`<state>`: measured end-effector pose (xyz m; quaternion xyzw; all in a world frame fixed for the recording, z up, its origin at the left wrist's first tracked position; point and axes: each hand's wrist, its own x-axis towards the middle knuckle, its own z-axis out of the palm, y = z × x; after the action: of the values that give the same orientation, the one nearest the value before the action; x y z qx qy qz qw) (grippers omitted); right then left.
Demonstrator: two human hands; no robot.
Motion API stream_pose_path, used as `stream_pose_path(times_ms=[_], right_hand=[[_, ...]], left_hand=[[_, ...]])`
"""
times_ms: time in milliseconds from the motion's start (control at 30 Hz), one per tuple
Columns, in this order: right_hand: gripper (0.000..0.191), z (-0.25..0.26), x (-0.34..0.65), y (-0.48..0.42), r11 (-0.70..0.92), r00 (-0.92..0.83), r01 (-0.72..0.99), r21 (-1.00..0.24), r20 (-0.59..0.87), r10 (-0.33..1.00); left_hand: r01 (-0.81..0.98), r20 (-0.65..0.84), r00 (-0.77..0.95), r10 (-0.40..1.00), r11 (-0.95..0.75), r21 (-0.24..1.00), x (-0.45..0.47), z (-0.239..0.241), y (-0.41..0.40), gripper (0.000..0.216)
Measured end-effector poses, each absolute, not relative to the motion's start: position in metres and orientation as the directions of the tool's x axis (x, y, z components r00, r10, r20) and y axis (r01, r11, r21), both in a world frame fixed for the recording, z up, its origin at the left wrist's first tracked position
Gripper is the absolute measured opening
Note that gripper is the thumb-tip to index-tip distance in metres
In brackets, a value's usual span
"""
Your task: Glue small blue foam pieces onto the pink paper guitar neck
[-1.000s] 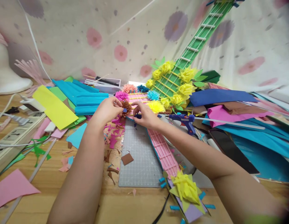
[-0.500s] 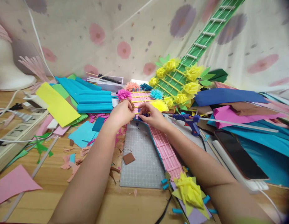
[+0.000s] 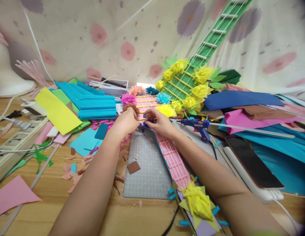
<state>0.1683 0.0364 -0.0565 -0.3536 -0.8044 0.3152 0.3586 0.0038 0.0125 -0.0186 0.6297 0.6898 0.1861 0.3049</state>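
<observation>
Our left hand point(image 3: 128, 122) is bent with its fingers curled downward beside a ruffled brown paper flower point(image 3: 132, 108); we cannot tell whether it grips anything. Our right hand point(image 3: 159, 123) curves its thumb and forefinger around some small dark blue material point(image 3: 144, 125), though we cannot tell how firmly it is held.

Both hands are at the lower edge of the body of a pink paper guitar with white strings point(image 3: 171, 155), whose neck runs toward us, over a grey gridded cutting mat point(image 3: 147, 177). On the mat lies a brown paper square point(image 3: 133, 167).

To our right sits a blue glue gun point(image 3: 198, 126); to our left, folded bright-blue paper point(image 3: 97, 107). Behind, a green paper guitar with yellow flowers point(image 3: 180, 88) leans against a flower-printed curtain point(image 3: 69, 39).
</observation>
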Motion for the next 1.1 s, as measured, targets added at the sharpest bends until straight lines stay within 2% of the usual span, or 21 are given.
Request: stream_pose_path(times_ms=[333,567,1100], right_hand=[[0.025,-0.055,0.169,0.036,0.562,-0.485,0.384,-0.732,0.358,0.798],[0.024,-0.058,0.17,0.038,0.585,-0.494,0.382,-0.715,0.377,0.783],[0.022,-0.058,0.17,0.038,0.609,-0.497,0.391,-0.69,0.399,0.771]], left_hand=[[0.653,-0.294,-0.062,0.954,0.262,0.711,0.009,-0.016,0.01,0.033],[0.608,-0.316,-0.051,0.947,0.281,0.742,0.011,-0.017,0.012,0.025],[0.483,-0.356,-0.004,0.935,0.313,0.818,0.017,-0.012,0.008,0.024]])
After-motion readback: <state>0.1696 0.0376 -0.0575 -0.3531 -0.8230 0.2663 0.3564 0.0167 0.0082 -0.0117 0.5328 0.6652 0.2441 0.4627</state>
